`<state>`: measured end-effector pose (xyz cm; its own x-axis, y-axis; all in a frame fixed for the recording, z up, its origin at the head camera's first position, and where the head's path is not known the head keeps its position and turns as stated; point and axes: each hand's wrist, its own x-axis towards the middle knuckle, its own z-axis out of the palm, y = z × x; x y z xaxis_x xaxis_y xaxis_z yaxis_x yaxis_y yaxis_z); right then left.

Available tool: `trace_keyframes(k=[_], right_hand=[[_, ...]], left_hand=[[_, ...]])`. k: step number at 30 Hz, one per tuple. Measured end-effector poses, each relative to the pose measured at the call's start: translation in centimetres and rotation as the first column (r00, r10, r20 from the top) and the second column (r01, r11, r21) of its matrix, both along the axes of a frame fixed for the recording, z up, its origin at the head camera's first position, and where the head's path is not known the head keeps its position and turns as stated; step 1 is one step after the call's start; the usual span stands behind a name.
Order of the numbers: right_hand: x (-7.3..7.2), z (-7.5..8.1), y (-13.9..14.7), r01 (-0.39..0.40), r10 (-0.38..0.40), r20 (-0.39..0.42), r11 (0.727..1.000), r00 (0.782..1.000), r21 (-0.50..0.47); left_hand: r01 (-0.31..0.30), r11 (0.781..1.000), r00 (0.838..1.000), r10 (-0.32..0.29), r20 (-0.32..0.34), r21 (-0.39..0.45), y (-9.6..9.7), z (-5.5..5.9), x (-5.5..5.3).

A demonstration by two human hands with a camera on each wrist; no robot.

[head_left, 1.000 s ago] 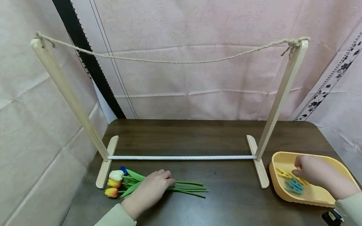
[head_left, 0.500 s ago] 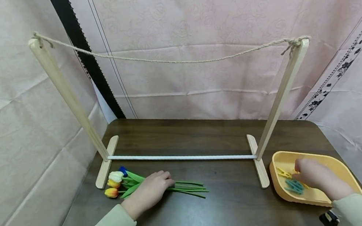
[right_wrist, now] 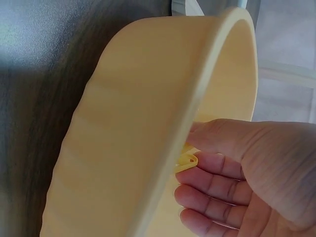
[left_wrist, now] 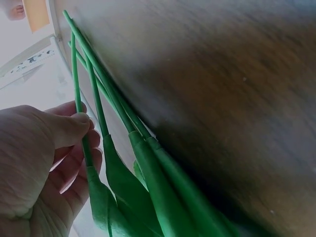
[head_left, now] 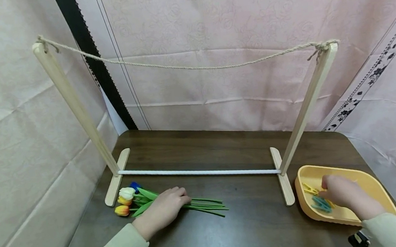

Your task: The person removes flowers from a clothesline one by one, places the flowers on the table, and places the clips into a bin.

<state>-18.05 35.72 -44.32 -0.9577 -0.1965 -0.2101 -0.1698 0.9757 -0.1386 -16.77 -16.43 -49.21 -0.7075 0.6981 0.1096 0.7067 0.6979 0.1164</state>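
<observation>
My left hand (head_left: 164,208) lies over a bunch of artificial tulips (head_left: 144,201) with white, yellow, orange and blue heads. In the left wrist view its thumb and index finger pinch one green stem (left_wrist: 76,81), while the other stems (left_wrist: 101,81) pass beside the fingers. My right hand (head_left: 348,195) reaches down inside a yellow plastic tray (head_left: 367,178). Seen from the right wrist, thumb and index finger pinch a yellow clothespin (right_wrist: 186,162); the tray wall partly hides it. Teal clothespins (head_left: 321,204) and more yellow clothespins (head_left: 310,189) lie by these fingers.
A wooden stand with a left post (head_left: 73,104) and right post (head_left: 306,108) rises from the dark table (head_left: 252,230). A slack rope (head_left: 195,67) joins the post tops, and a white rod (head_left: 199,172) links the bases. Pale cloth (head_left: 209,21) hangs behind.
The right hand and its sleeve have shifted slightly left within the tray, and the teal clothespins under its fingers have moved a little. The left hand stays on the tulips.
</observation>
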Motion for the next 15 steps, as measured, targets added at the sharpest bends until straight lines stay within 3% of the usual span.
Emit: trace_keyframes(k=[6, 10, 12, 15], right_hand=[[0.1, -0.1, 0.0, 0.007, -0.007, 0.004, 1.0, 1.0, 0.009], [0.8, 0.6, -1.4, 0.092, -0.089, -0.127, 0.996, 0.988, 0.018], [1.3, 0.9, -3.2, 0.116, -0.116, -0.286, 0.993, 0.951, -0.018], [1.9, 0.8, -6.7, 0.067, -0.115, -0.53, 0.992, 0.84, -0.108]], left_hand=[[-0.004, 1.0, 1.0, 0.004, 0.003, -0.007, 0.0, -0.1, -0.1], [-0.043, 0.999, 0.999, 0.043, -0.018, 0.015, 0.0, 0.1, 0.0], [-0.084, 0.996, 0.995, 0.086, -0.054, 0.043, 0.1, 0.3, 0.2], [-0.175, 0.98, 0.977, 0.185, -0.11, 0.095, 0.4, 1.0, 0.4]])
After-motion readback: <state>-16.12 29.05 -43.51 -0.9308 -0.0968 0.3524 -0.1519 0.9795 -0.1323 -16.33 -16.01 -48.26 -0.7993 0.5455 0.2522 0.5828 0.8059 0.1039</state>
